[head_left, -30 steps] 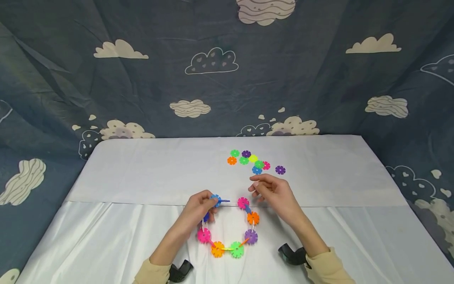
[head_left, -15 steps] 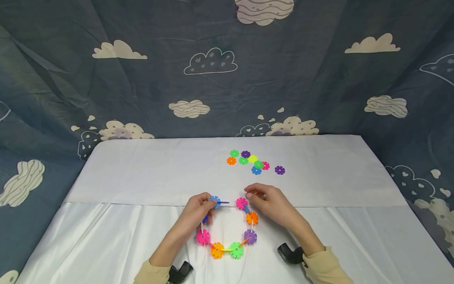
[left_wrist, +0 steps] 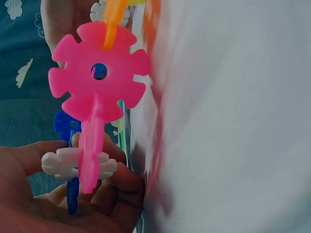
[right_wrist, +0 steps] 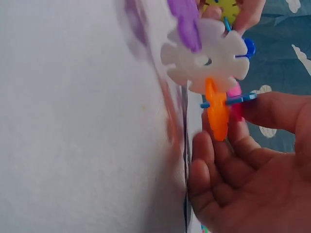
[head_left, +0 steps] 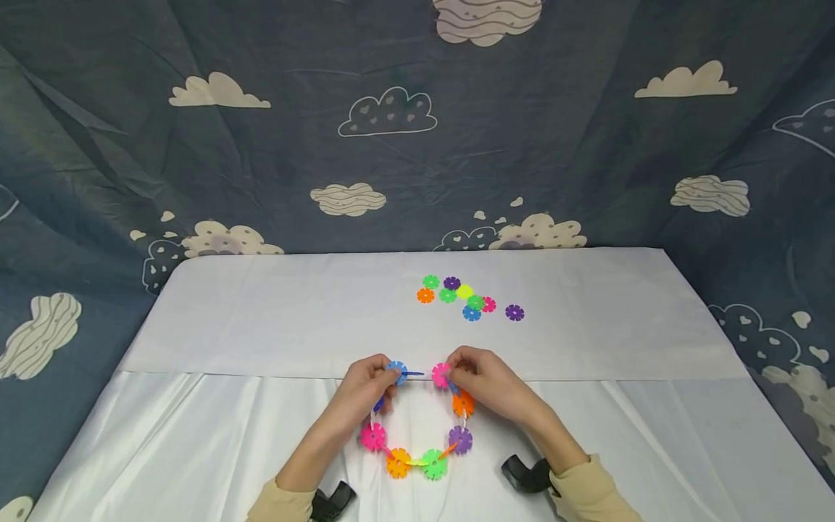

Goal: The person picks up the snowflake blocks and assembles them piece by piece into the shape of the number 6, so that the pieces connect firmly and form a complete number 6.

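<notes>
Interlocking notched plastic discs form a nearly round chain, its two ends facing each other across a small gap in the head view. At the left end, my left hand (head_left: 365, 388) pinches a light blue disc (head_left: 395, 368), from which a dark blue disc (head_left: 415, 374) juts out edge-on. My right hand (head_left: 494, 384) pinches the pink disc (head_left: 440, 374) at the other end, beside an orange disc (head_left: 464, 404). The left wrist view shows another pink disc (left_wrist: 73, 85) and a white disc (left_wrist: 60, 165) near the left fingers. A white disc (right_wrist: 182, 60) hangs above the right hand's fingers.
Several loose notched discs lie farther back on the white cloth, among them an orange disc (head_left: 425, 296) and a blue disc (head_left: 472, 314). A purple disc (head_left: 514, 312) lies apart to their right. Behind the table hangs a dark cloud-patterned curtain (head_left: 417, 167).
My right hand has come down and toward the left from near the loose discs and now pinches the pink end disc, which has shifted slightly left. My left hand has barely moved.
</notes>
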A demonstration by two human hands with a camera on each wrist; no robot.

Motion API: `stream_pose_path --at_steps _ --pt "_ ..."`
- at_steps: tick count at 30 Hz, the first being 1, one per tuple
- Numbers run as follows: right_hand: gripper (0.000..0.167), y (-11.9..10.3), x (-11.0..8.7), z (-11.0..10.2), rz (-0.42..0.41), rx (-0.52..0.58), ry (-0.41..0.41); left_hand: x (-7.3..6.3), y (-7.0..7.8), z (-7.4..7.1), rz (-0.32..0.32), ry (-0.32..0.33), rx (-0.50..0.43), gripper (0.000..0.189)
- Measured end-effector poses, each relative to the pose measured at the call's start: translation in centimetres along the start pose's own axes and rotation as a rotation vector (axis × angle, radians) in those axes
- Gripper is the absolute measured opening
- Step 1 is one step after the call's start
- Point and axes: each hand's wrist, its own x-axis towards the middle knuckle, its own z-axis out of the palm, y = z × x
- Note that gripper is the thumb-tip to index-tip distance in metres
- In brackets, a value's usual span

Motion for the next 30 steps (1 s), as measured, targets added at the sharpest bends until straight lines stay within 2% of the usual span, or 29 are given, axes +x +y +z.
stream_pose_path --at_steps 7,12,17,22,26,30 --pt "0.012 -0.1 0.2 0.4 -0.023 0.167 0.021 0.0 0.0 0.0 0.009 0.004 -0.027 0.016" --pt "0.016 -0.4 0.1 0.8 -0.072 0.209 0.033 0.0 0.2 0.1 0.0 -0.004 -0.077 0.016" --pt "0.014 -0.6 0.1 1.1 -0.095 0.194 0.05 0.1 0.2 0.1 0.002 0.006 -0.093 0.015" --pt "0.014 -0.8 0.0 1.3 -0.114 0.209 0.094 0.2 0.3 0.0 0.001 -0.046 -0.094 0.018" --pt "0.016 -0.8 0.1 1.6 -0.099 0.239 0.133 0.2 0.4 -0.1 0.004 -0.096 -0.089 0.02" --pt "0.015 -0.7 0.1 1.8 -0.088 0.24 0.134 0.2 0.3 -0.1 0.008 -0.112 -0.088 0.02"
